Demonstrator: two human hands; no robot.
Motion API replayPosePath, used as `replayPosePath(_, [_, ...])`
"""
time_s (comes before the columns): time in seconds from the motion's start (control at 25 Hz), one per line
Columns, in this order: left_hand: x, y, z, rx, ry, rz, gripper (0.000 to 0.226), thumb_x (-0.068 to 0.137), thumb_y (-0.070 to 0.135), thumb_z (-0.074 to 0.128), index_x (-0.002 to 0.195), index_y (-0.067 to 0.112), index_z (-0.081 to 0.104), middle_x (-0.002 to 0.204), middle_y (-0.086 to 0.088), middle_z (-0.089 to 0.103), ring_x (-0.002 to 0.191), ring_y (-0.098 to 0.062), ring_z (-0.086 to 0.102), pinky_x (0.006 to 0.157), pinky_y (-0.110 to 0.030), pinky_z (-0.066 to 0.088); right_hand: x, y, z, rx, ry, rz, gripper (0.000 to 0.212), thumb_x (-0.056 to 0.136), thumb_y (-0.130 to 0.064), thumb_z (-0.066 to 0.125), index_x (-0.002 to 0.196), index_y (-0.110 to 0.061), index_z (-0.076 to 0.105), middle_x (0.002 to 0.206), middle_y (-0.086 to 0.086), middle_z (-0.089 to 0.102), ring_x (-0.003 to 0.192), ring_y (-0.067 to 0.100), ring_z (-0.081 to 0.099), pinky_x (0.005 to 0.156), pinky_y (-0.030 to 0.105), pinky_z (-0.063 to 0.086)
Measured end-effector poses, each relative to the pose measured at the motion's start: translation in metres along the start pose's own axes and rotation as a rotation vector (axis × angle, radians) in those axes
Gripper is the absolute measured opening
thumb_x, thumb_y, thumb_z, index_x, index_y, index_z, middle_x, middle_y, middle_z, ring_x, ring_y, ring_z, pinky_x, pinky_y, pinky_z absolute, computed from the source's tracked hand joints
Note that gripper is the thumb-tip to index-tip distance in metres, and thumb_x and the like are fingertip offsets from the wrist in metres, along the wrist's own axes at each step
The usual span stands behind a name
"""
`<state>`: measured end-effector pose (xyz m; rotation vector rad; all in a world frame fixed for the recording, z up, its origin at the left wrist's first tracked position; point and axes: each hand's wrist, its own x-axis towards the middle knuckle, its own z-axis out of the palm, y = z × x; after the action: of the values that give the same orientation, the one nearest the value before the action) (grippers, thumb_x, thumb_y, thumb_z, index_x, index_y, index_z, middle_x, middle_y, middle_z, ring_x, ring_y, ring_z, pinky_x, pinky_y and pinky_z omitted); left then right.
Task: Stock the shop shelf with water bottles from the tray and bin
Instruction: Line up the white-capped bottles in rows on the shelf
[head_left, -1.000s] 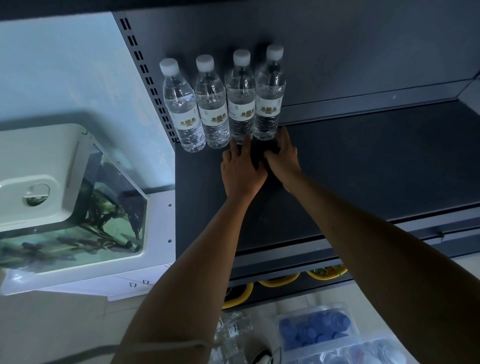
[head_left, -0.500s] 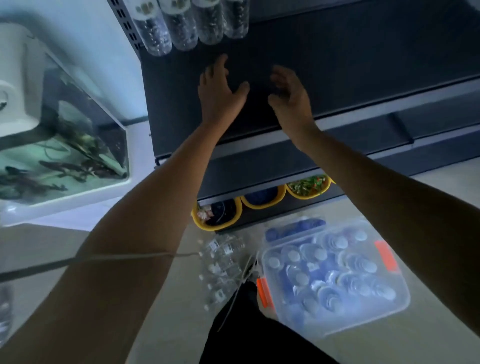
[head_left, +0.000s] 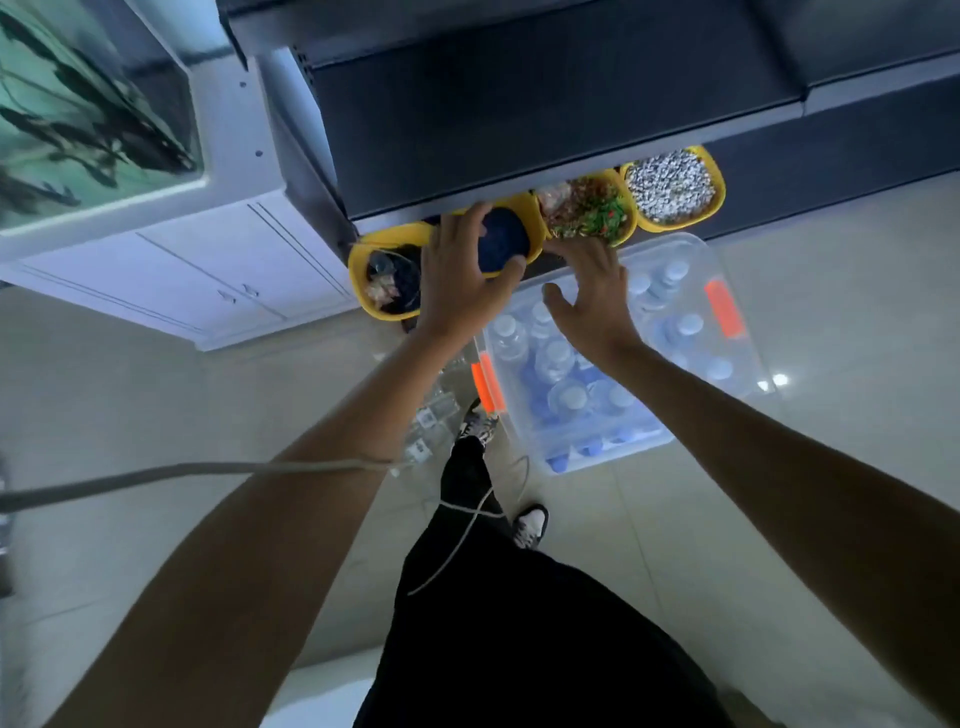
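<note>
A clear plastic bin (head_left: 737, 291) with orange latches sits on the floor below the dark shelf (head_left: 519, 104). It holds several upright water bottles (head_left: 558, 358) with pale caps. A few loose clear bottles (head_left: 431, 415) lie on the floor left of the bin. My left hand (head_left: 467, 275) hangs open in the air above the yellow bowls, fingers spread, holding nothing. My right hand (head_left: 589, 296) is open too, hovering above the bin's far left part. The bottles standing on the shelf are out of view.
Three yellow bowls (head_left: 670, 192) of small goods stand under the shelf's front edge. A fish tank (head_left: 88, 119) on a white cabinet (head_left: 208, 265) is at the left. A cord (head_left: 208, 470) crosses my left forearm. My legs and shoes (head_left: 530, 525) stand beside the bin.
Both hands left the bottles on the shelf and came down and back toward the bin. My view tilted downward, so the shelved bottles went out of frame.
</note>
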<state>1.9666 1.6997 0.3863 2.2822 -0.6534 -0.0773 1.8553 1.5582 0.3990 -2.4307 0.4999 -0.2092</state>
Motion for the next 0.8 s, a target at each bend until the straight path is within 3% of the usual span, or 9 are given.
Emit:
replayPosePath(0.16, [-0.078,-0.021,0.048,0.223,-0.297,-0.114,0.074,0.085,0.052,0.065,0.144,0.014,0.043,0.132,-0.011,0.053,0.127,-0.033,0.046,0.105,-0.043,0.037,-0.072,0.047,0.035,-0.179,-0.225,0.191,0.053,0.092,-0.019,0.067,0.144,-0.015,0.055,0.139,0.011,0.055,0.128,0.036,0.050,0.104,0.045,0.038])
replayPosePath(0.28, [-0.089,-0.036,0.073,0.373,-0.420,-0.148,0.074,0.088,0.053,0.061,0.146,0.013,0.039,0.135,-0.014,0.053,0.128,-0.033,0.045,0.106,-0.042,0.035,-0.089,0.067,0.058,-0.321,-0.381,0.303,0.064,0.095,-0.029,0.065,0.153,-0.018,0.041,0.142,0.015,0.050,0.129,0.036,0.049,0.106,0.045,0.039])
replayPosePath(0.4, [-0.075,-0.046,0.091,0.481,-0.437,-0.154,0.074,0.090,0.049,0.062,0.148,0.010,0.037,0.138,-0.019,0.051,0.128,-0.036,0.046,0.106,-0.042,0.035,-0.077,0.074,0.078,-0.397,-0.369,0.321,0.069,0.095,-0.031,0.066,0.155,-0.020,0.033,0.133,0.017,0.056,0.121,0.039,0.056,0.101,0.047,0.043])
replayPosePath(0.52, [-0.052,-0.049,0.103,0.563,-0.440,-0.062,0.071,0.091,0.043,0.064,0.148,0.009,0.037,0.137,-0.020,0.054,0.127,-0.036,0.049,0.106,-0.042,0.037,-0.058,0.076,0.088,-0.422,-0.288,0.327,0.057,0.096,-0.032,0.066,0.146,-0.017,0.042,0.124,0.016,0.062,0.114,0.038,0.060,0.099,0.046,0.044])
replayPosePath(0.6, [-0.038,-0.054,0.110,0.600,-0.465,-0.014,0.064,0.092,0.036,0.064,0.144,0.008,0.041,0.129,-0.016,0.061,0.121,-0.034,0.054,0.102,-0.041,0.039,-0.041,0.081,0.091,-0.442,-0.304,0.333,0.047,0.096,-0.032,0.065,0.137,-0.014,0.049,0.120,0.014,0.065,0.111,0.037,0.062,0.098,0.044,0.043])
replayPosePath(0.8, [-0.017,-0.059,0.113,0.650,-0.543,0.127,0.040,0.092,0.024,0.059,0.130,0.014,0.049,0.103,-0.007,0.068,0.101,-0.030,0.065,0.087,-0.039,0.043,-0.028,0.090,0.090,-0.389,-0.287,0.306,0.043,0.093,-0.025,0.069,0.130,-0.012,0.053,0.106,0.011,0.073,0.102,0.035,0.067,0.098,0.043,0.047])
